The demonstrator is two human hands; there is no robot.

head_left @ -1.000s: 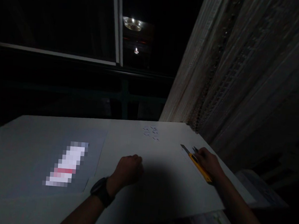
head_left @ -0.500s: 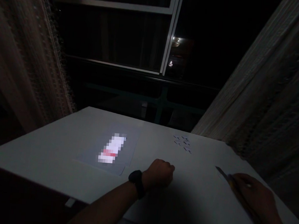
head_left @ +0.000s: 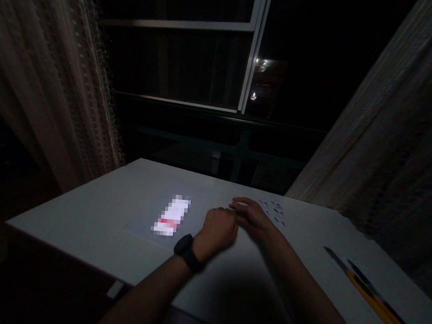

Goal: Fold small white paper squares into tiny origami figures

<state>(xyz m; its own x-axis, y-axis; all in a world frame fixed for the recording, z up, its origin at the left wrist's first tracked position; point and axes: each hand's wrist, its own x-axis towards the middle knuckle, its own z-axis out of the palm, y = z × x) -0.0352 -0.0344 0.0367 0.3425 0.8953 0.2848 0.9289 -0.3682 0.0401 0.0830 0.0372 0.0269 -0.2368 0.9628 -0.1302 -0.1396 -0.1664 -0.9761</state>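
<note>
My left hand (head_left: 218, 232), with a black watch (head_left: 187, 251) on the wrist, is closed over the middle of the white table. What it holds, if anything, is hidden. My right hand (head_left: 253, 217) reaches in close behind it, with fingers loosely stretched and apart; whether the two hands touch is hard to tell. At the right side lies a yellow-handled utility knife (head_left: 368, 293), its blade pointing away from me. Beside the knife is a slim dark pen-like item (head_left: 362, 273). Several small paper pieces with dark blue marks (head_left: 278, 212) lie just beyond my right hand.
Left of my hands, a bright blurred-out rectangle (head_left: 172, 216), perhaps a phone screen, rests on white paper (head_left: 139, 226). Curtains (head_left: 47, 69) (head_left: 373, 109) hang on both sides. Behind the table (head_left: 85, 211) stands a dark window with a pale frame (head_left: 252, 50).
My right hand has left the utility knife, which now lies by itself, and has moved left to my left hand. The left hand has shifted slightly left and away from me.
</note>
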